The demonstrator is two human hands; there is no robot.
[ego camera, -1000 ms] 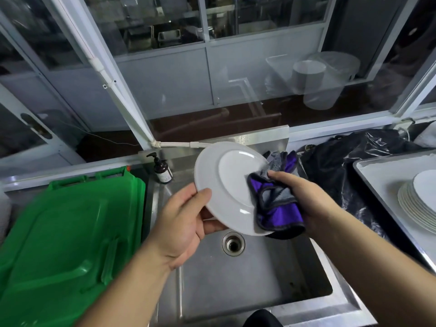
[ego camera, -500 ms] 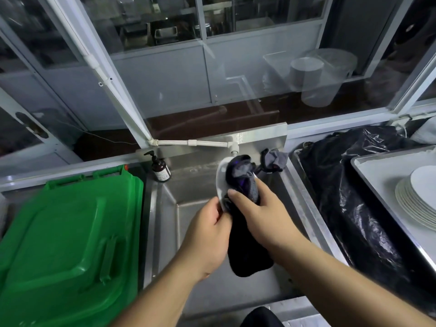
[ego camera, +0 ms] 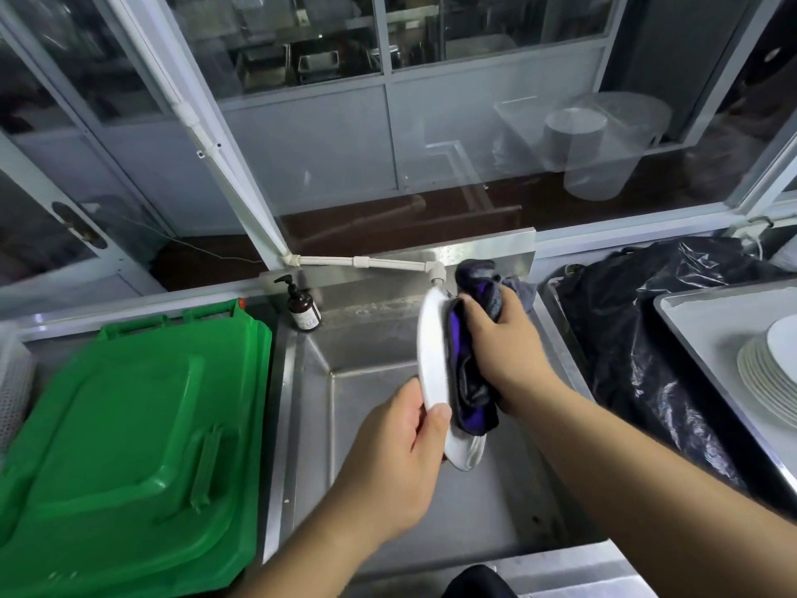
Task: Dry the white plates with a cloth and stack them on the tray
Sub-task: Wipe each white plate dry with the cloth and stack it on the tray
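Steel sink (ego camera: 431, 502) basin nearest, both forearms reaching in over it. Left hand (ego camera: 396, 459) grip closed on the lower rim of the white plate (ego camera: 433, 360), thumb on the near edge, fingers behind; wrist cocked up so the plate stands on edge above the basin, probably so drips fall into the sink and one face is open to wiping. Right hand (ego camera: 500, 343) grip closed on the purple-grey cloth (ego camera: 468, 381), bunched and pressed against the plate's right face, palm turned left toward it, elbow out to the right. Cloth hangs down past the palm and pokes up above the fingers. Judged step: drying in progress, plate not yet ready for stacking.

Left of the sink, green plastic lid (ego camera: 129, 446) lying flat. Right of the sink, black plastic bag (ego camera: 638, 338), then the tray (ego camera: 707, 321) on the tabletop holding a stack of white plates (ego camera: 763, 373), well apart from the held one; next move likely calls for a carry rightward over the bag.

Further back, brown pump bottle (ego camera: 303, 310) at the sink corner, white pipe tap (ego camera: 435, 271) just above the plate's top edge, glass partition (ego camera: 388, 135) behind.
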